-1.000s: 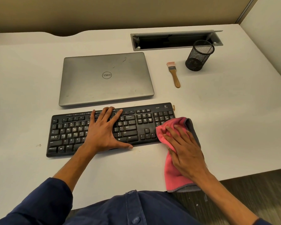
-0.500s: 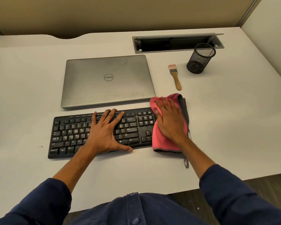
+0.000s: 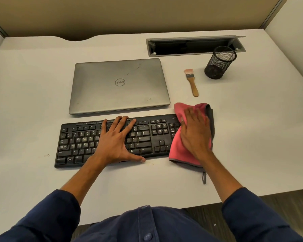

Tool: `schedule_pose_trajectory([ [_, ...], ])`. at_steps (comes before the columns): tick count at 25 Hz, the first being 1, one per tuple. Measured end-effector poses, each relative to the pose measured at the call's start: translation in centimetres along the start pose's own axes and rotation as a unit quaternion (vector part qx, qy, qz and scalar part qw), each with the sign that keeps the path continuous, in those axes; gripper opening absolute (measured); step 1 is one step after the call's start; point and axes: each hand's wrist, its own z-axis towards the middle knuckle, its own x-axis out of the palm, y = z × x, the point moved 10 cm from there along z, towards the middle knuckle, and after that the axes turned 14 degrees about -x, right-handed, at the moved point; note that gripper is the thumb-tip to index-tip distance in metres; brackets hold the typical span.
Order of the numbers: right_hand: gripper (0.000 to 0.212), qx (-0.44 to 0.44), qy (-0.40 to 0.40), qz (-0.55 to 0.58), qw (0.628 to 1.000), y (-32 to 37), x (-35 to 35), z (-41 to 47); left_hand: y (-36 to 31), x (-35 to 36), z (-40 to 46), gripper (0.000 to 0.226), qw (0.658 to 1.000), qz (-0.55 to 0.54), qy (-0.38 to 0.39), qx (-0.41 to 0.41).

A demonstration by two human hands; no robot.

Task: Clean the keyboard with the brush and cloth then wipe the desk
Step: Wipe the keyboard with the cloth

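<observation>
Flat right hand (image 3: 195,135) presses pink, grey-edged cloth (image 3: 177,151) over black keyboard's (image 3: 147,137) right end.

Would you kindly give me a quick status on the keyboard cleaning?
Left hand flat on keyboard. Right hand pressing pink cloth over its right end. Brush lies unused. Nothing in the way.

The right hand (image 3: 196,135) with the pink cloth (image 3: 180,151) now lies flat over the right end of the keyboard (image 3: 112,142), covering the number pad. 1.0 s ago the cloth hangs off the near desk (image 3: 33,84) edge, only its top on the keyboard's near right corner. 0.5 s ago it sits further left, reaching toward the laptop's (image 3: 119,86) near right corner. Now it is shifted right again, its grey edge past the keyboard's end.
</observation>
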Motion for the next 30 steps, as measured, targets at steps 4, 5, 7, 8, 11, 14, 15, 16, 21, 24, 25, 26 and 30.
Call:
schedule_pose_trajectory([
  [4,0.046,-0.077,-0.145,0.158,0.974,3.3,-3.8,-0.5,0.0,0.2,0.1,0.14,1.0,0.019,-0.002,-0.001],
  [5,0.046,-0.108,-0.126,0.182,0.969,4.5,-3.4,-0.6,0.0,0.2,0.2,0.14,1.0,0.025,0.001,-0.001],
  [7,0.056,-0.152,-0.029,0.148,0.977,6.1,-0.8,-0.6,0.3,0.2,0.1,0.139,1.0,0.026,0.014,0.004],
  [8,0.066,-0.155,0.012,0.107,0.982,6.0,0.5,-0.6,0.8,0.0,-0.1,0.138,1.0,0.015,0.015,0.0],
  [11,0.095,-0.114,0.046,0.016,0.992,3.7,2.4,-0.2,5.9,-2.5,-1.3,0.124,0.992,-0.05,-0.062,-0.093],
  [14,0.096,-0.081,0.053,0.023,0.995,2.7,2.7,0.3,13.8,-4.2,-5.0,0.102,0.954,-0.092,-0.153,-0.242],
  [15,0.092,-0.083,0.048,0.022,0.995,2.9,2.7,0.4,15.3,-3.9,-6.1,0.099,0.948,-0.096,-0.151,-0.263],
  [16,0.087,-0.091,0.043,0.016,0.995,3.3,2.6,0.5,16.2,-3.3,-6.8,0.098,0.95,-0.099,-0.139,-0.263],
  [21,0.076,-0.121,0.029,0.059,0.99,5.4,2.6,0.9,16.6,-1.4,-7.7,0.1,0.946,-0.168,-0.105,-0.258],
  [24,0.076,-0.141,0.037,0.079,0.986,8.1,2.8,1.6,16.2,-1.9,-7.8,0.102,0.947,-0.165,-0.119,-0.247],
  [25,0.076,-0.155,0.043,0.081,0.984,9.4,3.1,1.8,16.1,-1.8,-7.7,0.104,0.949,-0.169,-0.116,-0.24],
  [26,0.076,-0.168,0.049,0.084,0.981,10.9,3.5,2.0,15.9,-1.8,-7.7,0.109,0.952,-0.171,-0.107,-0.231],
  [30,0.072,-0.193,0.054,0.09,0.975,17.0,4.7,2.7,16.1,-2.0,-7.8,0.129,0.969,-0.159,-0.079,-0.17],
])
